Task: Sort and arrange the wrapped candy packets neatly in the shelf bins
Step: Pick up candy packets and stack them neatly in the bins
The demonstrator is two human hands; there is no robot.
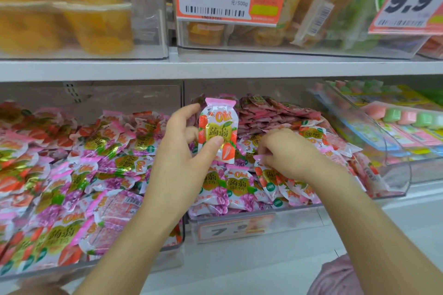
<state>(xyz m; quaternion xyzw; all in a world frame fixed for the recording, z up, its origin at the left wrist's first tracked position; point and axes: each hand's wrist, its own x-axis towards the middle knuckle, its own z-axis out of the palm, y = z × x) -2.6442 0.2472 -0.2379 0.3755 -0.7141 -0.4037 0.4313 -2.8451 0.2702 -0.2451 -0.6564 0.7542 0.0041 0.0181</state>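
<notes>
Pinched in the left hand (182, 151), a strawberry packet (217, 124) stands upright. Right hand (287, 153) nips another packet (263, 170) at the bin's (294, 217) middle.

Glossy plastic candy packets (217, 132); clear plastic bins (395, 170).

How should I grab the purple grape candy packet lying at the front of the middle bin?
Probably pinch the grape packet by its flat pink sealed strip at the top, coming down from above. It lies face up, its bottom sits low behind the bin's front wall, and neighbours crowd both sides, so the top edge looks freest.
</notes>
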